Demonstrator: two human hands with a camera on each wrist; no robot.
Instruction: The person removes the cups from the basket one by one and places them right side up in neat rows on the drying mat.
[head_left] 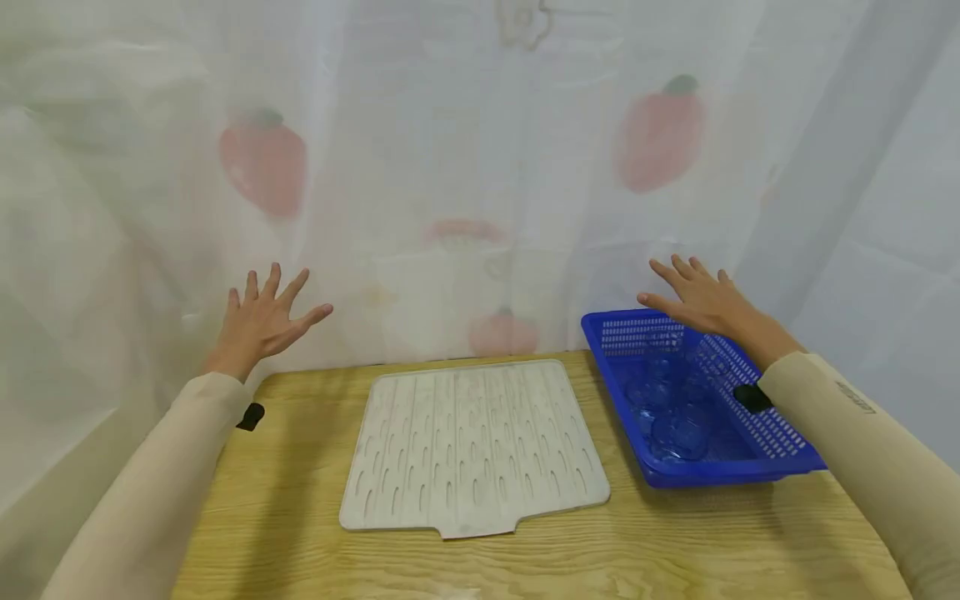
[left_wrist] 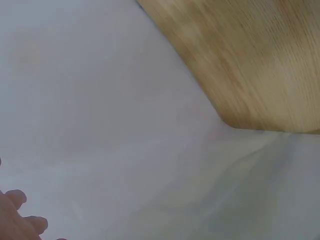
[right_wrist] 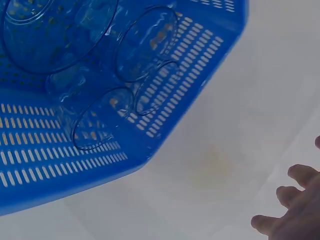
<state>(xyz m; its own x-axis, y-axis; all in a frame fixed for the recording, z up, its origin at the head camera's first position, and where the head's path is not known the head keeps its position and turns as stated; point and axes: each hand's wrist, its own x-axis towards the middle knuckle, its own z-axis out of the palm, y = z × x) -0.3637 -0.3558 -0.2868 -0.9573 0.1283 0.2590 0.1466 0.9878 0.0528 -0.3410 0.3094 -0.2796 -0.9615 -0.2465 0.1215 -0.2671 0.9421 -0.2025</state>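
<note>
My left hand (head_left: pixel 258 327) is raised over the table's far left corner with its fingers spread, holding nothing. Over the back of a blue plastic basket (head_left: pixel 651 477) hovers my right hand (head_left: pixel 705 302), also spread and holding nothing. Several clear glasses (head_left: pixel 678 433) lie inside that basket; the right wrist view shows their round rims, some tilted against the slotted wall. Between the hands, a pale ribbed draining mat (head_left: pixel 472 450) with raised oval bumps lies flat on the table, its short spout toward me. Only fingertips of each hand show in the wrist views.
The wooden table (head_left: pixel 285 500) has a rounded far left corner. White sheeting (head_left: pixel 450 167) printed with red fruit hangs behind it and along both sides. The basket stands near the table's right side, close to the sheeting.
</note>
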